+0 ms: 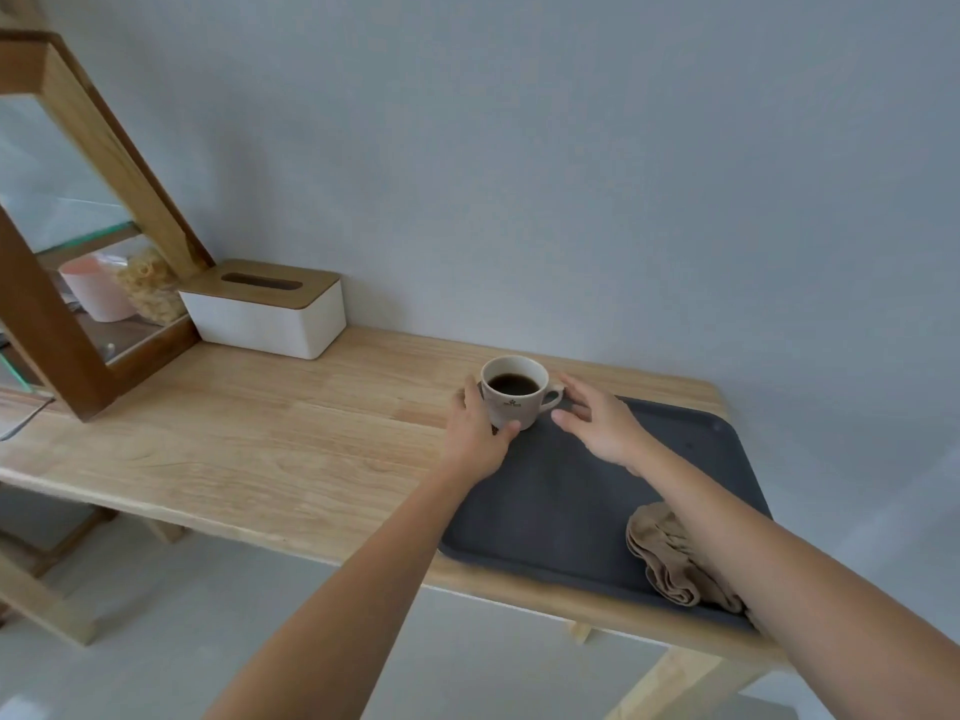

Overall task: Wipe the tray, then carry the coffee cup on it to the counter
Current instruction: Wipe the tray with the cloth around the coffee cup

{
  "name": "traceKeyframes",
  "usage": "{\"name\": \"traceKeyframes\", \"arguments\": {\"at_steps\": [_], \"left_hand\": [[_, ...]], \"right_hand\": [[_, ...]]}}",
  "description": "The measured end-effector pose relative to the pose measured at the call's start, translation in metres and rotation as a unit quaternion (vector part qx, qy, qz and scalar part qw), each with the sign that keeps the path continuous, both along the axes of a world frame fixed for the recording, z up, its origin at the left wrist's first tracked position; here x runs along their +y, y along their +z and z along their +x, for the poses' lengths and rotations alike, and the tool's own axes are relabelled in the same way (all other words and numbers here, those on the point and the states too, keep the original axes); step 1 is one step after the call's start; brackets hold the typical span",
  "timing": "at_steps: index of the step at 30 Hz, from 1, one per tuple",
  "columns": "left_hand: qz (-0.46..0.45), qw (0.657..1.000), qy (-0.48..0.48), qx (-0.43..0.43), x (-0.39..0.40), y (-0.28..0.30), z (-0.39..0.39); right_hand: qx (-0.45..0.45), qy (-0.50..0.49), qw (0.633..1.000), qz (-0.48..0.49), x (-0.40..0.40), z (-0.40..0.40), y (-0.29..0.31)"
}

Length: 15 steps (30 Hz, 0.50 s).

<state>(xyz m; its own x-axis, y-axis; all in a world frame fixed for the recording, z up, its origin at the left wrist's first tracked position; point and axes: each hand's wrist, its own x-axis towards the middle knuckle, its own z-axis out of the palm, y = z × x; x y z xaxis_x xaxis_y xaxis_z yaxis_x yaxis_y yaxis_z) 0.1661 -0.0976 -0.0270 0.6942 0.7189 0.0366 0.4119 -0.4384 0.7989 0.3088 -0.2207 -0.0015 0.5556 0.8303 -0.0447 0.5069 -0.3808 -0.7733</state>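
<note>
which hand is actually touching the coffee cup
The left hand: its fingers wrap the coffee cup body. The right hand is open beside the handle, and contact there is unclear.

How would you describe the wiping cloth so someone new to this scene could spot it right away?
Find the long wooden table against the grey wall, then the dark grey tray at its right end. The cloth lies crumpled on the tray's near right corner, partly under the right forearm: beige, soft and folded, unlike the hard white coffee cup at the far corner.
</note>
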Motion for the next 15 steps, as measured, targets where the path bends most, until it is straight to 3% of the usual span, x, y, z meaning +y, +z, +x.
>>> {"name": "traceKeyframes", "arguments": {"at_steps": [3,5,7,10,15], "left_hand": [[0.105,0.981,-0.006,0.163,-0.035,-0.005,-0.024],[0.143,0.964,-0.011,0.223,-0.058,-0.012,-0.041],[0.155,0.956,-0.007,0.249,-0.074,-0.02,-0.052],[0.182,0.946,-0.006,0.267,-0.082,-0.026,-0.056],[0.198,0.938,-0.019,0.283,-0.081,-0.026,-0.055]], "right_hand": [[-0.104,0.037,0.991,-0.071,-0.052,-0.004,0.003],[-0.12,0.053,0.987,-0.092,-0.095,-0.012,0.002],[-0.109,0.066,0.986,-0.112,-0.136,-0.023,-0.003],[-0.163,0.097,0.968,-0.164,-0.167,-0.038,-0.017],[-0.246,0.071,0.953,-0.159,-0.151,-0.045,-0.028]]}}
